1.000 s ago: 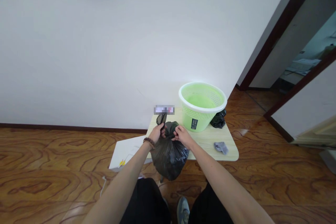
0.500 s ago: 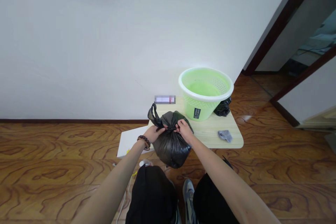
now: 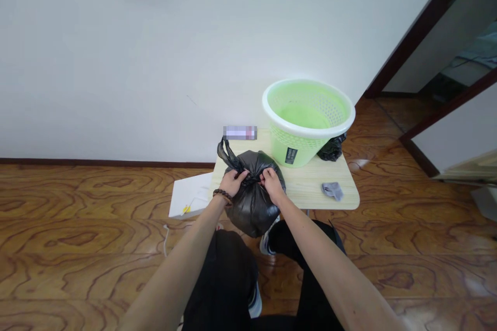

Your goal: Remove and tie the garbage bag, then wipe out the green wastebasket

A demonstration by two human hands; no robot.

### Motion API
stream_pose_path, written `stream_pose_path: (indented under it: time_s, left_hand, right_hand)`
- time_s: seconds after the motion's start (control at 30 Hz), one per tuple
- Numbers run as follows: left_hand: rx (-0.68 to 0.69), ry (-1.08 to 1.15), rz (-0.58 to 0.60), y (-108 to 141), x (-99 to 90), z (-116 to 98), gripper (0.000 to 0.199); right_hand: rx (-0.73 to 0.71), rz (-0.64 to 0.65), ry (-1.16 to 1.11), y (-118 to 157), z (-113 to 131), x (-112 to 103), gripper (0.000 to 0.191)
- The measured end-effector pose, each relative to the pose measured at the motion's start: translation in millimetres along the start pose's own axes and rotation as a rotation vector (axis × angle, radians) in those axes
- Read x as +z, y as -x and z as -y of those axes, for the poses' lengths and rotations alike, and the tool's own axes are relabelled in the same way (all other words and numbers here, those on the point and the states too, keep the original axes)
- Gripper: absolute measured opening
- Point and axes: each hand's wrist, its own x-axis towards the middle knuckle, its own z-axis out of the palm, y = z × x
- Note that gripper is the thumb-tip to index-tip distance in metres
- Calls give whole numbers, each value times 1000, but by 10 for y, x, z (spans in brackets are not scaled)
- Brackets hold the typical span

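A full black garbage bag rests at the front left of a small light-wood table, bulging past its front edge. Its neck is gathered and twisted at the top. My left hand pinches the gathered plastic on the left, and a loop of the bag sticks up beyond the fingers. Close beside it, my right hand is closed on the neck from the right. The fingertips of both hands nearly meet at the knotted part, whose details are partly hidden.
A green plastic basket with a white rim stands behind the bag. Crumpled black plastic lies behind it, and a grey cloth near the right edge. A blurred-out box sits by the wall; a white box is at left.
The view has shifted, so the table and basket appear higher. Both hands keep hold of the bag's neck. One foot has moved forward under the table.
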Motion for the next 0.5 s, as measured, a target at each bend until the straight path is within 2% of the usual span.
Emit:
stream_pose_path:
  time_s: [0.1, 0.3, 0.5]
  left_hand:
    - [-36, 59, 1, -79, 25, 47, 40]
    - [-105, 82, -90, -239, 117, 152, 41]
    - [-127, 115, -126, -360, 142, 203, 44]
  right_hand:
    - [-5, -5, -25, -126, -26, 22, 20]
    - [10, 23, -49, -392, -3, 61, 21]
    - [0, 12, -59, -511, -16, 95, 23]
